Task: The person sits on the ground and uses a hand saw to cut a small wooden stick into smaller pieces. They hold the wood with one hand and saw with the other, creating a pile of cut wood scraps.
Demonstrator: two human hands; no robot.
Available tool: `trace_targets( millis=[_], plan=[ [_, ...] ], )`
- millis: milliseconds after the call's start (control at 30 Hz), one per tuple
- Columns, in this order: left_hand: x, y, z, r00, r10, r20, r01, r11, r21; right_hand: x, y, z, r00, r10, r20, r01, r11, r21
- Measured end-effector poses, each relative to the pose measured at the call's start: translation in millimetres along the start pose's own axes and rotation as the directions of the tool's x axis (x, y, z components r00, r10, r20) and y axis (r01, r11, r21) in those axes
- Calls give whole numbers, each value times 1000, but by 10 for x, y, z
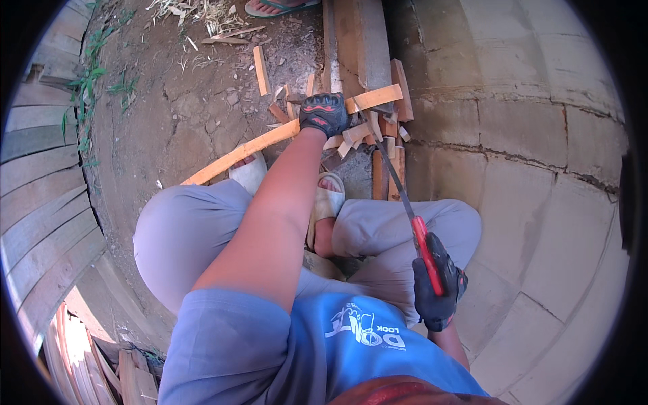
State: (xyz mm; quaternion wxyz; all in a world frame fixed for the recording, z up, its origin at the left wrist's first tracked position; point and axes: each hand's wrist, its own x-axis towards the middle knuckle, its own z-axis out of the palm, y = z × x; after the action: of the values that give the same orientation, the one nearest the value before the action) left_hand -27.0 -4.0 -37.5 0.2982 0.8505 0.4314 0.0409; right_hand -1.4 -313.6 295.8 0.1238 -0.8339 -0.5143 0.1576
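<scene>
My left hand [325,113], in a black glove with red marks, is closed around a long narrow wooden strip [263,140]. The strip slants from beside my left knee up to the right, past a pile of offcuts. In my right hand [440,280], also gloved in black, is the red handle of a hand saw [397,177]. Its thin dark blade reaches up and left to the strip, a short way right of my left hand. The blade's tip lies at the strip's edge; how deep it has cut I cannot tell.
Several short wood offcuts [351,138] lie heaped under the strip's right part. A thick beam [374,47] runs away beyond them. A block wall [520,128] stands on the right, wooden boards [47,175] on the left. Another person's sandalled foot [280,7] shows at the top.
</scene>
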Motion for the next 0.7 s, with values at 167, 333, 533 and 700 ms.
trace_targets(
  millis=[167, 333, 533, 700],
  plan=[
    [-36, 8, -104, 999, -15, 42, 15, 1000, -3, 1130, 236, 906, 977, -185, -105, 187, 982, 4],
    [-13, -73, 157, 997, 50, -62, -47, 998, 50, 2349, 397, 1945, 936, -227, -269, 274, 950, 150],
    [43, -183, 170, 995, 93, -20, -91, 991, 96, 2478, 428, 1974, 951, -237, -197, 281, 929, 239],
    [18, -126, 65, 992, 117, 39, -120, 988, 96, 2339, 429, 1757, 983, -179, -48, 184, 911, 369]
  ],
)
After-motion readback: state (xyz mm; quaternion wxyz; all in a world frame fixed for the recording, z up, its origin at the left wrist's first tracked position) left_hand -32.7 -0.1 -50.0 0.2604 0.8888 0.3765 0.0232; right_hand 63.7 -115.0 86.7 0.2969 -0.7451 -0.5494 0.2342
